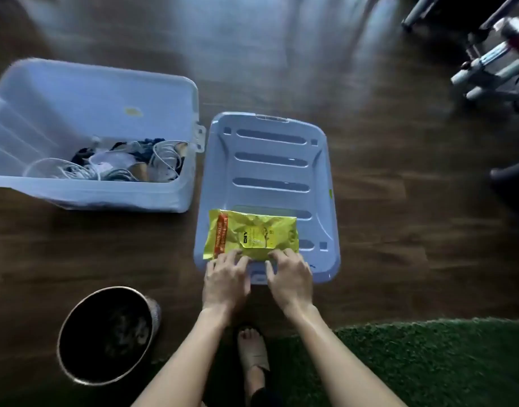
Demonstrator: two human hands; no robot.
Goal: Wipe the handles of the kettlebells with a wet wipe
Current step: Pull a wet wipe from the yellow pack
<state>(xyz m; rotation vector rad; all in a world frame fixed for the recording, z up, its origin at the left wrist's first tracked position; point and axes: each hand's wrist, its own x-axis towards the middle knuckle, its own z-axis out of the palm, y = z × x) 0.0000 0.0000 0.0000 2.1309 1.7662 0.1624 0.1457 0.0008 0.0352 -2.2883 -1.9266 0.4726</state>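
Yellow wet wipe pack (pixel 252 237) lies flat on an upturned bin lid (pixel 270 160) on the wood floor, both hands on its near edge. Left hand (pixel 226 279) grip: fingers spread flat on the pack's near-left corner, pressing, not closed round it. Right hand (pixel 290 277) grip: fingers curled down on the near-right edge, apparently pinching at the pack; can't tell if it actually holds anything. No wipe out yet, pack looks unopened at the flap. No kettlebells in view at all, so handles untouched as far as shown; task looks to be at the very start: pull wipe, find kettlebells, wipe handles all left. Containers: clear storage bin (pixel 85 136) up-left of the hands, open, holds tangled white cables and dark odds and ends. Round dark basket (pixel 105 336) down-left of the left hand, contents too dim to tell. Green rug (pixel 428 356) down-right.
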